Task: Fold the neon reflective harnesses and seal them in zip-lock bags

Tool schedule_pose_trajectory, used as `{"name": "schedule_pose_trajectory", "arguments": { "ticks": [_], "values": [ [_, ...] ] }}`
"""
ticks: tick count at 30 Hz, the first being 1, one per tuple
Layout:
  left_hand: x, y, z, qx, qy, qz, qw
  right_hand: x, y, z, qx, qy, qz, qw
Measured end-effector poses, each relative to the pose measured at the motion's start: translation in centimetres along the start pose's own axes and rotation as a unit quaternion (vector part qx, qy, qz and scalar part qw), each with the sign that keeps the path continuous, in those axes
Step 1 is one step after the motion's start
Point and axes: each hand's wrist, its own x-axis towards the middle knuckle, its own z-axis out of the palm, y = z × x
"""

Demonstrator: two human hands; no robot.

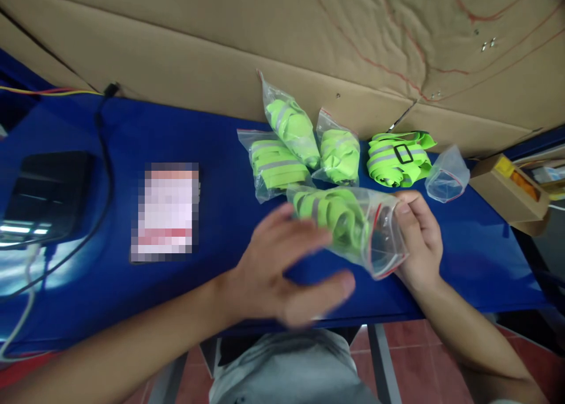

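My right hand (419, 236) pinches the rim of a clear zip bag (388, 245) with a red seal line, its mouth open toward the right. Inside that bag lies a rolled neon-green reflective strap (331, 212) with grey stripes. Beside the bag's left part, my left hand (291, 262) is slightly blurred, fingers spread and thumb apart, holding nothing. Behind them lie bagged green straps (280, 162), a loose green reflective strap (399, 156) with a black buckle, and another open clear bag (448, 177).
A blurred-out white and red item (168, 212) lies left on the blue table (225, 215). Farther left are a black device (48, 195) and cables. A cardboard box (507, 192) stands at the right, and a cardboard wall (198, 56) runs along the back.
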Motion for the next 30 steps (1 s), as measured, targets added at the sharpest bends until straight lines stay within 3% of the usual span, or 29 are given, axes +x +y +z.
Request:
{"name": "schedule_pose_trajectory", "arguments": {
  "ticks": [1,2,6,8,10,14,17,21,24,26,30],
  "values": [
    [0.0,-0.9,0.3,0.043,0.031,0.037,0.998,0.2,0.0,0.0,0.025,0.007,0.025,0.999],
    [0.1,-1.7,0.6,0.059,0.02,0.032,0.998,0.5,0.0,0.0,0.046,0.004,0.048,0.998],
    [0.4,-3.5,1.6,0.052,-0.086,-0.058,0.993,1.3,0.3,-0.2,0.076,-0.042,0.092,0.992],
    [0.4,-3.2,1.7,0.06,-0.086,-0.057,0.993,1.5,0.2,-0.5,0.074,-0.037,0.047,0.995],
    [0.4,-2.6,1.4,0.085,-0.076,-0.036,0.993,1.7,-0.2,-1.2,0.062,-0.036,-0.043,0.996],
    [0.6,-1.8,0.9,0.134,-0.054,-0.014,0.989,2.3,-1.2,-3.3,-0.094,-0.151,-0.178,0.968],
    [0.7,-1.9,0.7,0.147,-0.062,0.002,0.987,2.7,-1.5,-4.2,-0.233,-0.242,-0.201,0.92],
    [0.5,-1.9,0.7,0.171,-0.115,0.022,0.978,2.7,-0.9,-4.0,-0.28,-0.343,-0.192,0.876],
    [0.4,-1.5,0.7,0.183,-0.14,0.016,0.973,2.3,-0.5,-3.4,-0.289,-0.307,-0.211,0.882],
    [0.5,-1.3,0.8,0.189,-0.133,0.002,0.973,2.1,-0.4,-3.1,-0.301,-0.269,-0.22,0.888],
    [0.5,-1.1,0.9,0.189,-0.124,-0.029,0.974,2.0,-0.5,-3.0,-0.301,-0.25,-0.233,0.89]
  ]
}}
